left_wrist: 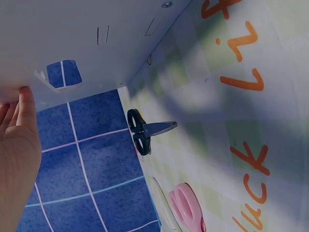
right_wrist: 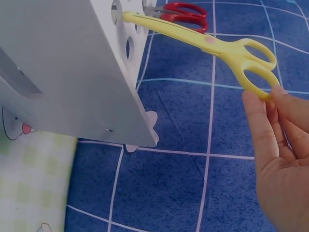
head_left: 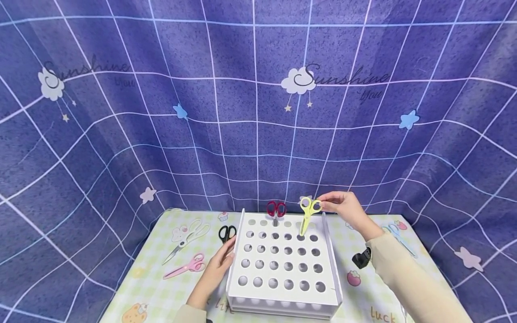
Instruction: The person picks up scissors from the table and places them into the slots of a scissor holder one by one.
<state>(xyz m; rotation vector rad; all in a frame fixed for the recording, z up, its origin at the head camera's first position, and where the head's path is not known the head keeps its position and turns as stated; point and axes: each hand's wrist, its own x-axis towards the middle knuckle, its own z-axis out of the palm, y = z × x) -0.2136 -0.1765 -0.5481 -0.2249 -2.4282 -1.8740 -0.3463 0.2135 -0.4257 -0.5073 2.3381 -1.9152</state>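
My right hand point(head_left: 343, 207) pinches yellow scissors point(head_left: 308, 217) by one handle loop, between thumb and fingers. They hang point down over the right back part of a white rack point(head_left: 282, 291) full of round holes. In the right wrist view, the closed tip of the yellow scissors point(right_wrist: 193, 41) is right at a hole. Red-handled scissors point(head_left: 276, 208) stand in a back-row hole, handles up. My left hand point(head_left: 216, 271) rests against the rack's left side wall, fingers touching the panel point(left_wrist: 72, 29).
Left of the rack, black-handled scissors point(head_left: 227, 233), pink scissors point(head_left: 186, 266) and white-handled scissors point(head_left: 186, 240) lie on the checkered tablecloth point(head_left: 149, 287). Light blue scissors point(head_left: 400, 240) lie beyond my right forearm. A purple-blue curtain point(head_left: 258, 103) hangs behind the table.
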